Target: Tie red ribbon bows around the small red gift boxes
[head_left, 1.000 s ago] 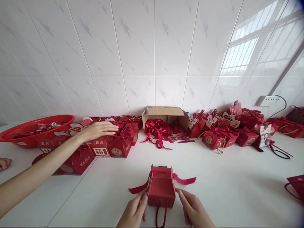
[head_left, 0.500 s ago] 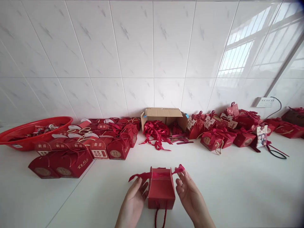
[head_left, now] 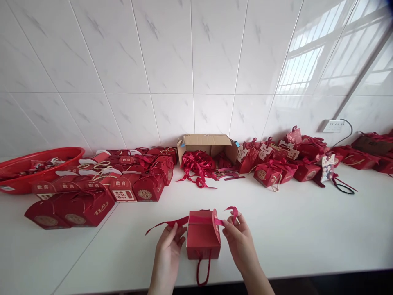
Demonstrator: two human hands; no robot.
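Note:
A small red gift box (head_left: 202, 241) stands on the white table before me, a red cord handle (head_left: 203, 278) hanging toward me from its front. Across its top runs a red ribbon (head_left: 181, 221), passing out at both sides; the long left tail droops to the table. My left hand (head_left: 167, 248) is at the box's left side, thumb and fingers closed on the ribbon. On the right, my right hand (head_left: 239, 241) pinches the ribbon close to the rounded side flap (head_left: 216, 225), with the short end curling up above the fingers.
Behind lies an open cardboard box (head_left: 207, 140) spilling red ribbons (head_left: 199, 164). Rows of red gift boxes (head_left: 86, 209) stand left, beside a red basin (head_left: 18, 180) of wrapped items. More ribboned boxes (head_left: 270, 174) sit right, with a black loop (head_left: 345, 189) and a power strip (head_left: 333, 125) beyond.
The ribbon's left tail now reaches farther left. My right hand has moved from the ribbon's tip in to the side flap, which now leans outward. The view has shifted slightly.

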